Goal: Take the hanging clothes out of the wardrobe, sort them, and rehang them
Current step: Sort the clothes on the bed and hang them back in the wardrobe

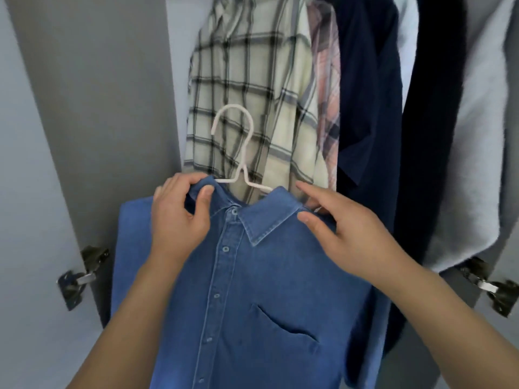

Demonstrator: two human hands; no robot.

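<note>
A blue denim shirt [252, 290] on a white hanger [237, 141] fills the lower middle, in front of the open wardrobe. My left hand [179, 214] pinches the shirt's left shoulder at the collar. My right hand [345, 231] holds the right shoulder, thumb on the fabric and fingers behind it. The hanger's hook stands free, off the rail. Behind it hang a cream plaid shirt [252, 80], a pink plaid shirt [327, 94], a navy garment [370, 94] and a pale grey garment [471, 136].
The left wardrobe door [28, 164] stands open with a metal hinge [81, 273]. Another hinge [488, 284] shows at the lower right. The grey inner side wall [98, 108] is bare, with a gap left of the plaid shirt.
</note>
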